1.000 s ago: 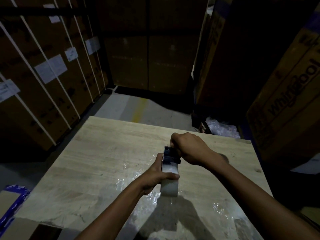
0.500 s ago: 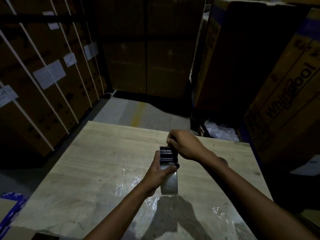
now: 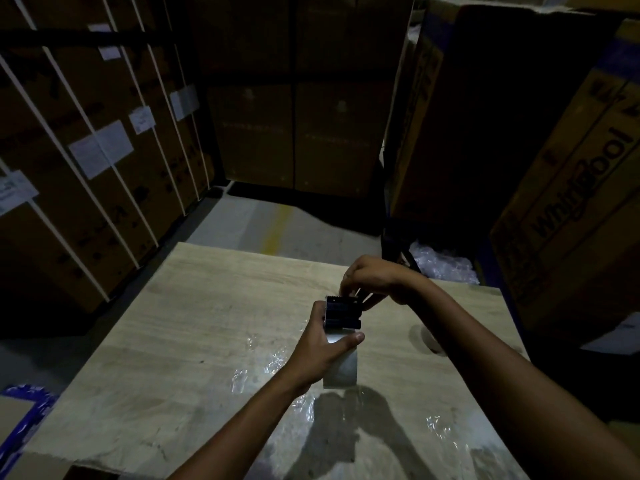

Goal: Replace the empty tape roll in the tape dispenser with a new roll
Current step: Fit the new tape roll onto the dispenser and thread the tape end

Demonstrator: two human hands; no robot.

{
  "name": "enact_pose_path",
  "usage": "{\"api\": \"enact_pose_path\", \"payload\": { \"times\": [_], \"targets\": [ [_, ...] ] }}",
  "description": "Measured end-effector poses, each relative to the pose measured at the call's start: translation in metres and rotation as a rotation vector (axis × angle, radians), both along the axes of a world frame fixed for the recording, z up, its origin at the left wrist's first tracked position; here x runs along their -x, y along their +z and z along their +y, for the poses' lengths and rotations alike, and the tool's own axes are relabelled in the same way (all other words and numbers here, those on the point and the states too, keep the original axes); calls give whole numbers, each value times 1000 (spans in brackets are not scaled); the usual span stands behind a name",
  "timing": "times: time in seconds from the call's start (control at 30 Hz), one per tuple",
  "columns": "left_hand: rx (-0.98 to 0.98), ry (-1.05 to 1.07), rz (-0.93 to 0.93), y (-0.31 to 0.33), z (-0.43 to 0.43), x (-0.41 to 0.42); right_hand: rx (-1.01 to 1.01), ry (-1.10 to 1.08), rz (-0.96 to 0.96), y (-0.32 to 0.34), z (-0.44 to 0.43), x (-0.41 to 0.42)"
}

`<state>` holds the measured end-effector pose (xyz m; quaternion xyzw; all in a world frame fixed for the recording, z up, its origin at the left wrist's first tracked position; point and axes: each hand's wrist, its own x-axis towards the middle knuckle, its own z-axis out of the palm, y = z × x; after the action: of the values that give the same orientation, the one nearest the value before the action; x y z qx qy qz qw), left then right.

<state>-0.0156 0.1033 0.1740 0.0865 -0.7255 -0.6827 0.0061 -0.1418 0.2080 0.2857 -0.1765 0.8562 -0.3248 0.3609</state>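
Note:
A dark tape dispenser (image 3: 343, 312) with a clear tape roll (image 3: 341, 370) mounted on it stands above the wooden table (image 3: 194, 327). My left hand (image 3: 320, 344) grips the roll and the dispenser's body from the left, thumb across the roll. My right hand (image 3: 372, 279) reaches over from the right, its fingertips pinching at the dispenser's serrated far end. A round roll-like object (image 3: 427, 339) lies on the table to the right, partly hidden by my right forearm.
Crinkled clear tape or plastic film (image 3: 263, 367) is stuck on the tabletop near the dispenser. Tall strapped cardboard boxes (image 3: 86, 157) stand at the left, more boxes (image 3: 571, 188) at the right, and crumpled plastic wrap (image 3: 440, 263) lies behind the table. The scene is dim.
My right hand has shifted from on top of the dispenser to its far end, uncovering the dark body. The left hand keeps its grip on the roll.

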Motion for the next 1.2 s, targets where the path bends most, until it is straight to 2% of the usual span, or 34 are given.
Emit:
{"api": "enact_pose_path", "payload": {
  "times": [0.3,0.47,0.7,0.9,1.03,1.13,1.2],
  "targets": [
    [-118,11,-19,1,-5,0,32,-140,-184,-17,-8,0],
    [-116,0,-30,0,-11,1,50,-264,-318,-24,-18,-4],
    [-138,-11,-30,-5,-23,3,32,-348,-254,-36,-35,-7],
    [-271,48,-35,-4,-38,7,239,-529,-280,-48,-36,-10],
    [-391,129,-48,-2,-54,15,298,-635,-309,-77,-29,-21],
    [-484,167,-65,0,-61,21,357,-662,-462,-103,-27,-37],
    [-534,177,-64,2,-65,24,466,-690,-622,-119,-32,-49]
  ]
}}
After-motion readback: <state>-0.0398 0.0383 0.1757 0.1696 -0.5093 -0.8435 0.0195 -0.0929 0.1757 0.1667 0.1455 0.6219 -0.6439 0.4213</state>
